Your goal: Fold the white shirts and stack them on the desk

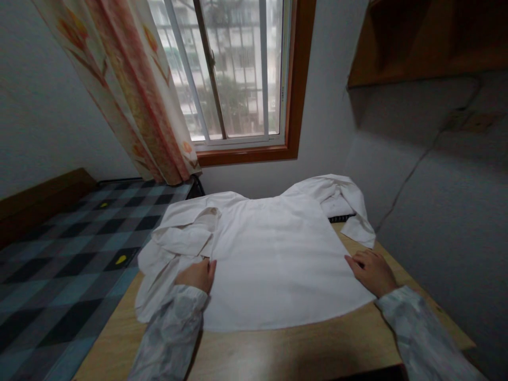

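Note:
A white shirt (273, 254) lies spread flat on a light wooden table (301, 352). Its sleeves are bunched at the left and at the far right. My left hand (197, 275) rests on the shirt's left side beside the folded sleeve, fingers held together and pressed flat against the cloth. My right hand (371, 271) rests at the shirt's right edge, its fingers curled with the tips on the fabric and the table. Both arms wear pale patterned sleeves.
A bed with a dark checked cover (67, 254) lies to the left of the table. Behind are a barred window (234, 69) with a wooden frame and a floral curtain (130, 90). A wooden shelf (428, 42) hangs on the right-hand wall.

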Demonstrator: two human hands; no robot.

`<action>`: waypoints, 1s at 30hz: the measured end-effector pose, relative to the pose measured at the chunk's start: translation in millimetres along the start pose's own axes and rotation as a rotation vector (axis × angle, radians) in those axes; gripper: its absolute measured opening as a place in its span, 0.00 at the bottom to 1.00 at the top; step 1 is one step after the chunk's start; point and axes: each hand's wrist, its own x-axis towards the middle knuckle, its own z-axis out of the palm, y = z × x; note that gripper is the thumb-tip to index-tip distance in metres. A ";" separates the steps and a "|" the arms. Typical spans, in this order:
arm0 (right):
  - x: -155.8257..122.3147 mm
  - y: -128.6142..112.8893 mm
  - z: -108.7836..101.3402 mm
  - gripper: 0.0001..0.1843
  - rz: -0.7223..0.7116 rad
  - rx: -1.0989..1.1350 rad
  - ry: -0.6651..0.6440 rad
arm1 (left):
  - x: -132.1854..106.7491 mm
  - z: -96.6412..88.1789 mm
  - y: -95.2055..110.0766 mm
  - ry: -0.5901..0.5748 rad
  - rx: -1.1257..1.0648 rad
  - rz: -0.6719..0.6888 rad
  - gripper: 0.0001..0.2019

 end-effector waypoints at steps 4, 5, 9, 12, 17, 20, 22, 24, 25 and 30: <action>0.0 0.1 -0.2 0.27 -0.012 0.023 0.018 | -1.5 -1.1 -1.0 0.033 -0.001 -0.011 0.26; 0.1 -0.5 -0.4 0.27 -0.013 0.026 0.020 | -1.5 -1.1 -1.6 0.037 -0.004 -0.021 0.26; -0.3 -3.0 0.2 0.27 0.004 0.034 0.028 | -1.7 0.2 -3.5 0.061 -0.006 -0.056 0.24; -1.0 -2.3 0.1 0.22 0.055 0.061 0.048 | -3.2 1.0 -2.1 0.151 -0.017 -0.052 0.20; 7.4 -16.2 -22.2 0.20 0.081 0.108 0.163 | -7.5 0.5 14.5 0.313 -0.092 0.319 0.15; 22.7 -53.8 -40.9 0.30 -0.104 0.129 0.133 | -6.0 1.0 38.0 0.319 -0.151 0.565 0.23; 36.5 -87.8 -41.7 0.33 -0.245 0.190 0.081 | -1.7 2.6 57.6 0.311 -0.184 0.670 0.33; 51.0 -119.2 -29.0 0.35 -0.377 0.246 0.009 | 4.8 6.6 75.9 0.302 -0.208 0.758 0.38; 57.9 -131.4 -18.6 0.37 -0.416 0.259 -0.032 | 8.8 9.9 83.2 0.296 -0.212 0.798 0.38; 78.6 -144.7 34.7 0.40 -0.386 0.182 -0.265 | 29.6 39.6 89.5 0.213 -0.153 0.922 0.42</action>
